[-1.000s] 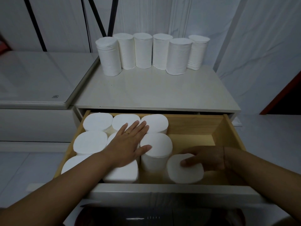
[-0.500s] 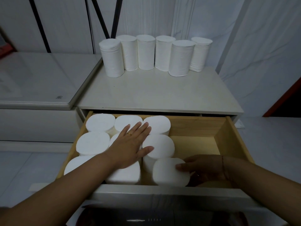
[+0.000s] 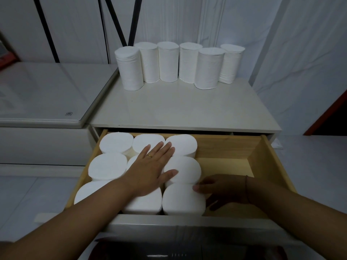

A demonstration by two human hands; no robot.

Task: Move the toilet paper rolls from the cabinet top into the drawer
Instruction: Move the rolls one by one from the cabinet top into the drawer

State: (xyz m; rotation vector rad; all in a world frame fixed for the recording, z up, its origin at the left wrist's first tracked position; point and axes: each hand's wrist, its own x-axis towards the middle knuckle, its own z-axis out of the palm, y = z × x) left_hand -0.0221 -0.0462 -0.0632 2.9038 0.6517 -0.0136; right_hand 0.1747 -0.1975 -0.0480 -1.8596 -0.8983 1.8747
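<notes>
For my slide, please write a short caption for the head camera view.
Right hand pushes a roll into the drawer while left hand steadies others; six rolls wait above.

Glass-topped white unit (image 3: 47, 94) left of cabinet; black diagonal bars (image 3: 120, 21) on wall behind.

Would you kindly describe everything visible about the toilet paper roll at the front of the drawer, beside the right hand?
The front roll is plain white, soft-looking paper, standing upright with its flat, slightly squarish top facing up. It sits in the wooden drawer at the near end of the third column, pressed against the roll behind it and the one to its left. The right hand touches its right side with its fingertips; the left hand lies flat on neighbouring rolls.
</notes>
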